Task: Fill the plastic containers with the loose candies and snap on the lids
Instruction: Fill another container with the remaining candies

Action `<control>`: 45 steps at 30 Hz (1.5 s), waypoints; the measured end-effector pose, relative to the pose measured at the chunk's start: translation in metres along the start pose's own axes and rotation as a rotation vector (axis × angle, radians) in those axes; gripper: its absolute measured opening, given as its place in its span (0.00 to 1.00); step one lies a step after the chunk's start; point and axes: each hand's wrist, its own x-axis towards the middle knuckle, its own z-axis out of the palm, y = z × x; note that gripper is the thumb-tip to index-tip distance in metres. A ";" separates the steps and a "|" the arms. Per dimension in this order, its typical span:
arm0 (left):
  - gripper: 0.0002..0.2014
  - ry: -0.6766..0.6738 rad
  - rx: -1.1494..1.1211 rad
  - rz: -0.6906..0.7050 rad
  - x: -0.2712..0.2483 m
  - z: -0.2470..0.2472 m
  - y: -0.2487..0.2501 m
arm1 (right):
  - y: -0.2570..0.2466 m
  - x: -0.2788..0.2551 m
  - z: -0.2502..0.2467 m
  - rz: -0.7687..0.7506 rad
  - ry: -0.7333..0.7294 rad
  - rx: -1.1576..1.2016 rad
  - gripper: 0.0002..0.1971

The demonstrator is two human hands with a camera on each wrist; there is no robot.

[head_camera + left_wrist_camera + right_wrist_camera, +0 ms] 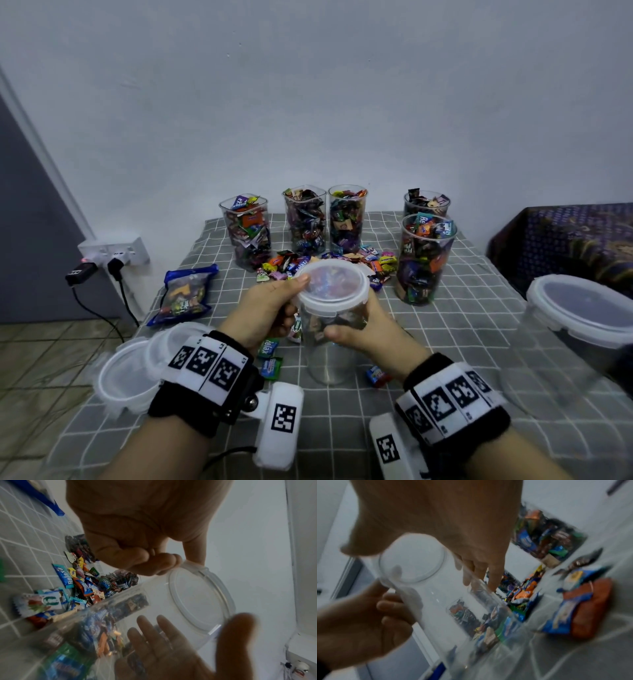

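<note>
Clear glossy plastic container (327,356), translucent lid (334,286), checked cloth tablecloth (479,329)

I read this as a home room — plain white wall (308,102) ahead of my hands, tiled floor (51,359) and wall socket (114,253) to their left, patterned fabric (565,240) right.

Head view: soft, even, dimmish indoor light w/ cool cast; no hard shadows. Wide-angle bending at edges; lidded container (579,329) at 3 o'clock smeared, out of focus. Wrist views noisy, fisheye-warped; right wrist view heavily motion-blurred, candy wrappers (570,609) at 3 o'clock streaked. Left wrist view sharper around 9 o'clock.
</note>
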 end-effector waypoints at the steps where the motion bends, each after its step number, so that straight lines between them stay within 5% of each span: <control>1: 0.15 0.009 -0.004 0.005 0.000 0.000 0.000 | -0.001 -0.001 0.001 -0.009 -0.007 -0.037 0.41; 4: 0.14 0.030 0.057 0.058 -0.001 -0.001 0.004 | -0.001 0.001 0.000 -0.032 0.012 -0.117 0.37; 8: 0.15 0.172 0.320 0.294 -0.001 -0.004 0.012 | -0.002 -0.002 0.000 -0.043 0.014 -0.145 0.38; 10: 0.29 0.114 0.390 0.314 -0.001 -0.005 0.018 | -0.002 -0.003 0.000 -0.047 0.021 -0.144 0.40; 13: 0.55 -0.155 0.530 0.310 0.001 -0.001 0.024 | -0.001 -0.003 0.002 -0.058 0.027 -0.118 0.41; 16: 0.64 -0.259 0.728 0.329 0.002 0.007 0.031 | -0.002 -0.005 0.002 -0.052 0.030 -0.077 0.39; 21: 0.60 -0.159 0.874 0.386 0.000 0.011 0.037 | -0.004 -0.006 0.001 -0.032 0.050 -0.148 0.39; 27: 0.61 -0.107 0.646 0.374 -0.003 0.002 0.038 | -0.001 -0.005 0.001 -0.035 0.060 -0.193 0.35; 33: 0.57 0.105 0.626 0.416 -0.012 -0.053 0.061 | -0.001 -0.005 0.000 -0.011 0.071 -0.256 0.33; 37: 0.71 0.212 0.855 0.238 -0.022 -0.096 0.046 | -0.002 -0.005 0.001 -0.008 0.073 -0.270 0.32; 45: 0.54 0.177 1.269 -0.075 -0.020 -0.125 -0.008 | -0.004 -0.007 0.002 -0.008 0.070 -0.268 0.34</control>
